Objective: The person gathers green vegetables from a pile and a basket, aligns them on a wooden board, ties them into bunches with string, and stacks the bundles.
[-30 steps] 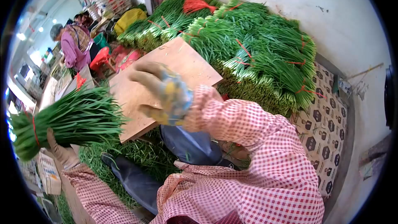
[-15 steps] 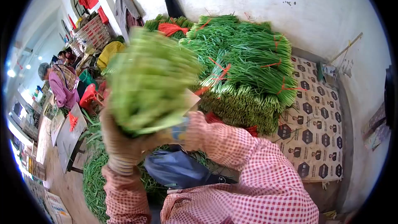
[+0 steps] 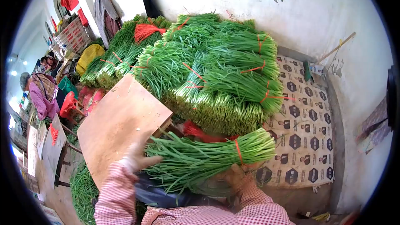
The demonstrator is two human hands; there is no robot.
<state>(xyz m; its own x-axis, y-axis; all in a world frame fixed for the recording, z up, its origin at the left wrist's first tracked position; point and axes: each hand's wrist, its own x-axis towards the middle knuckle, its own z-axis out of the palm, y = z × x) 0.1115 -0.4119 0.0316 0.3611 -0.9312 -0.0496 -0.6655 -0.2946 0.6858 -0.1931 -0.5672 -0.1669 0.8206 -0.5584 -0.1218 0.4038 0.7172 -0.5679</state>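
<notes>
Fingers (image 3: 234, 170) of the right hand (image 3: 236, 177) touch the underside of a bundle of green leafy stalks (image 3: 208, 158), close to its red tie (image 3: 238, 152), to the right of a tilted wooden board (image 3: 121, 121); whether that hand is closed around the stalks cannot be told. The left hand (image 3: 135, 157), open and blurred, hovers over the lower right part of the board, near the bundle's leaf tips; contact with them is unclear. The bundle lies roughly level, its leaves toward the board and its pale stalk ends pointing away from it. Red-and-white checked sleeves (image 3: 114, 189) cover both arms, and dark trousers (image 3: 166, 193) show below the board's right side. Beyond the board, up and to its right, tied bundles of the same greens rise in a large pile (image 3: 216, 67) against a white wall (image 3: 266, 0), with a cluster of red ties (image 3: 148, 31) on top. Loose green leaves (image 3: 83, 185) cover the floor to the board's lower left. Well beyond the board's upper left, a person in a purple top (image 3: 41, 96) leans near a red stool (image 3: 70, 105). Printed sheeting (image 3: 298, 129) stretches across the floor far to its right.
</notes>
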